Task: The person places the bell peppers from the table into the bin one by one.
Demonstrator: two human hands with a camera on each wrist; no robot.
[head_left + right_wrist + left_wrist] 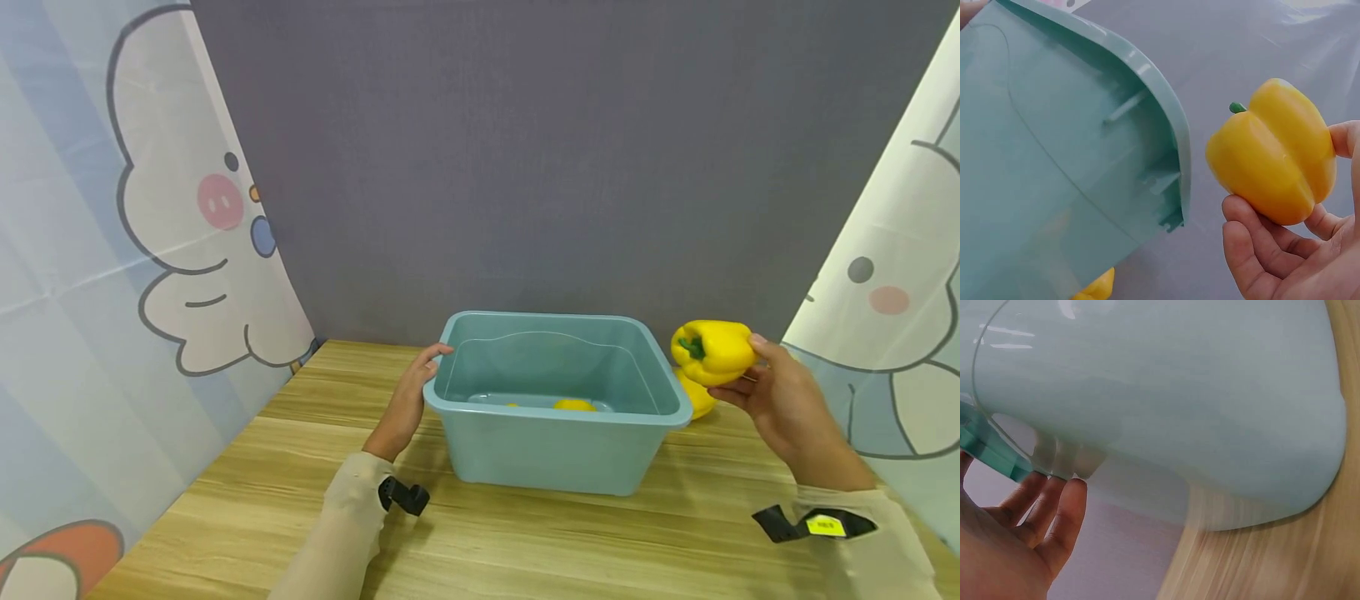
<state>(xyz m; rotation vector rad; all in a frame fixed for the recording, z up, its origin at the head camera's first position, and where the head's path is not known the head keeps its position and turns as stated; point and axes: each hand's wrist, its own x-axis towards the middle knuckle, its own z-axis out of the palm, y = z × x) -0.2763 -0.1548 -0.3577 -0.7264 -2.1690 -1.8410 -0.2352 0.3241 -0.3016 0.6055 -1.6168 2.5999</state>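
The left hand (407,396) grips the bin (547,450) at its left, the right hand (789,408) a pepper (720,352), while yellow things (575,405) inside are mostly hidden.

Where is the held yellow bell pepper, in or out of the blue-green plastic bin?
Out: the right hand holds the pepper beside the bin; the right-wrist view shows a gap.

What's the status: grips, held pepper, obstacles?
Right grip holds yellow bell pepper outside blue-green plastic tub. Left grip touches tub's left side. Nothing visible between pepper and tub.
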